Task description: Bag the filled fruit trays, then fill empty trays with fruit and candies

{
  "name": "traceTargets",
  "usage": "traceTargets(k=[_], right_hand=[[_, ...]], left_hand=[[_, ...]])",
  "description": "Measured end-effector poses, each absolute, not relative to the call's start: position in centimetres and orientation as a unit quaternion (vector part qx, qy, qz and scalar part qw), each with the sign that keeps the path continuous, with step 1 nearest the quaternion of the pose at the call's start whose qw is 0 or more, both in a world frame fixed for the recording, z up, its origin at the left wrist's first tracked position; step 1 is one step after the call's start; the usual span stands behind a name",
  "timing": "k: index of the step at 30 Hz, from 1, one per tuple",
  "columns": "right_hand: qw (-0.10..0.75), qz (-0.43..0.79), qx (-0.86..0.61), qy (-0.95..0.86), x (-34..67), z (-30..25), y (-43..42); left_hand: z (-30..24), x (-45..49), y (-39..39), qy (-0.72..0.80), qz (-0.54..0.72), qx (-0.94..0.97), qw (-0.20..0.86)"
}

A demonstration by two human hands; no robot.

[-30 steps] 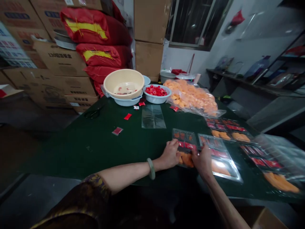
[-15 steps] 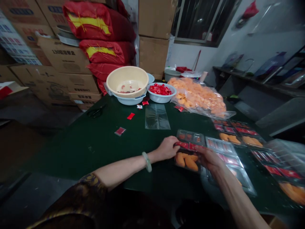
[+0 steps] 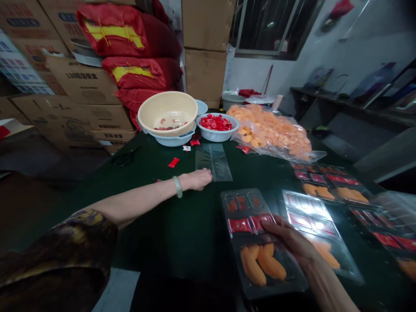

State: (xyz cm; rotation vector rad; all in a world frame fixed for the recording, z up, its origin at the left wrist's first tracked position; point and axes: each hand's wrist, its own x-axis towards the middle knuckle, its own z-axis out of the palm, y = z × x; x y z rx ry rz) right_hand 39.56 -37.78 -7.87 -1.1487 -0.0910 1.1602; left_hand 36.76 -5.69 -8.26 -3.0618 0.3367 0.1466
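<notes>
While our right hand (image 3: 297,242) grips a filled tray (image 3: 237,241) by its right side, thumb laid over the red packets (image 3: 238,225), our left hand (image 3: 199,179) has its fingers curled at the near edge of a clear bag (image 3: 215,160); we cannot tell whether they pinch it. We have the filled tray by the near edge of the table (image 3: 169,234), with a shiny tray (image 3: 320,236) to its right. Toward the table's far edge we see a cream basin (image 3: 164,107) and a blue bowl (image 3: 217,137); scissors (image 3: 122,159) lie near the left edge.
</notes>
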Motion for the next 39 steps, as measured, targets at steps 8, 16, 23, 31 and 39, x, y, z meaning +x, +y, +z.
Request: traceTargets(k=[8, 16, 23, 31, 39], right_hand=[[0.651, 0.571, -0.493, -0.088, 38.5, -8.7, -34.8], [0.623, 0.598, -0.496, -0.09, 37.3, -7.7, -32.7], [0.658, 0.528, -0.524, -0.116, 35.5, -7.3, -35.4], [0.687, 0.497, -0.526, -0.069, 33.2, -6.9, -37.3], [0.729, 0.452, -0.514, -0.02, 29.2, -7.5, -38.0]], left_hand=[[-8.6, 38.0, -5.6, 0.076, -0.029, -0.997, 0.013], [-6.4, 33.7, -9.0, 0.157, -0.047, -0.982, -0.094], [-3.6, 30.1, -11.1, 0.238, 0.014, -0.944, -0.227], [-5.1, 26.4, -13.6, 0.128, -0.085, -0.98, -0.125], [-8.5, 23.1, -14.0, -0.14, -0.053, -0.891, -0.428]])
